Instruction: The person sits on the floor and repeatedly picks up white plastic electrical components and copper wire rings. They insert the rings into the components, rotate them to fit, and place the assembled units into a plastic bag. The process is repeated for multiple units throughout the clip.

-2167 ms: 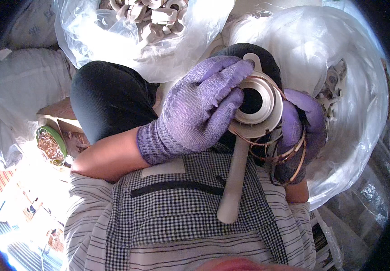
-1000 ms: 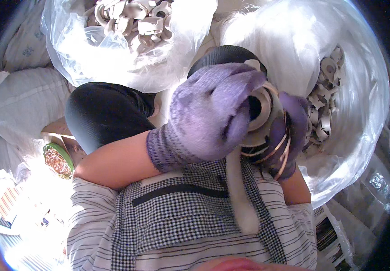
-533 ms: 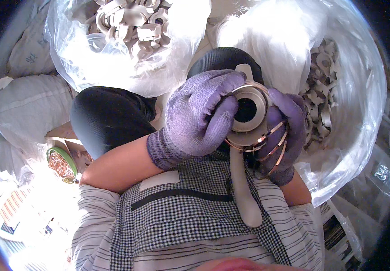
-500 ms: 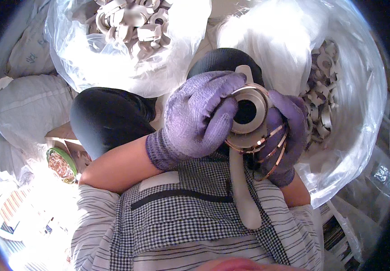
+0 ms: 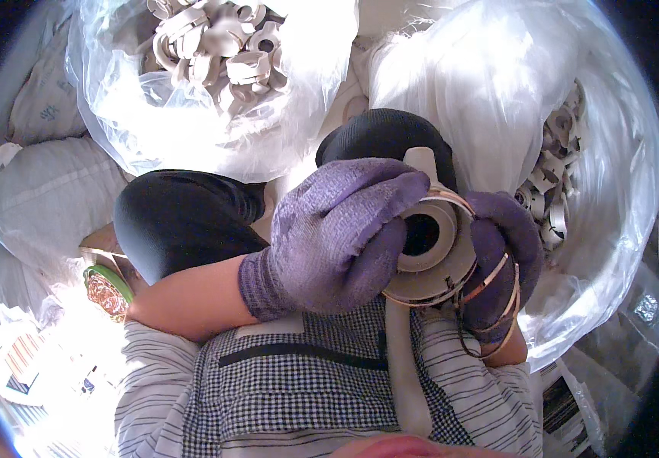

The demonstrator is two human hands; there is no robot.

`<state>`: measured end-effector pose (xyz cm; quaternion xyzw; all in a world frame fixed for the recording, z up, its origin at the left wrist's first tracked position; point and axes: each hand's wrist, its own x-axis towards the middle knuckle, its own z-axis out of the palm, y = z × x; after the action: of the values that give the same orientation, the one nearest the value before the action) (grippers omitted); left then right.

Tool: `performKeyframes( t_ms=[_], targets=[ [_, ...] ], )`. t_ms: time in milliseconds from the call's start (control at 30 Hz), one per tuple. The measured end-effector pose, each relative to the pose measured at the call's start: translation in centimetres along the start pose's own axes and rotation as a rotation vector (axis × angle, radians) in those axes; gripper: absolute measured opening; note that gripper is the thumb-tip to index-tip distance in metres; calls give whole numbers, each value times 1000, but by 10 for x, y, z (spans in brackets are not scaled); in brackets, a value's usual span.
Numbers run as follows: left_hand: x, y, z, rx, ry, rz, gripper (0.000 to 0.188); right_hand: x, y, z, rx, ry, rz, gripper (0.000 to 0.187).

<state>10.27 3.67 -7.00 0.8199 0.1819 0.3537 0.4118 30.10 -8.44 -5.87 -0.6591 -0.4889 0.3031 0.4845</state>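
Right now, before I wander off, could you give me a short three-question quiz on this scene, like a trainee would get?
1. True or false: the left hand holds the pale ring.
2. In this view, the loose copper strip crosses which hand? A) left hand; B) right hand.
3. At the left, what colour is the rim around the coppery tangle?

Key: 1 true; 2 B; 3 green.

Strong white light [image 5: 70, 366] flooding the lower left, pale floor [image 5: 352, 93] at top centre, whitish sacks [image 5: 47, 202] at left
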Motion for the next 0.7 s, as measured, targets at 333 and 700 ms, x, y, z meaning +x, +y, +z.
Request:
performKeyframes(
  t_ms=[333,700],
  targets=[
    [0,4,-3,30,-23,-36,39,13,-1,-2,49,-89,64,14],
    [-1,1,-4,23,-37,25,38,13,-4,1,-24,41,178,29]
  ],
)
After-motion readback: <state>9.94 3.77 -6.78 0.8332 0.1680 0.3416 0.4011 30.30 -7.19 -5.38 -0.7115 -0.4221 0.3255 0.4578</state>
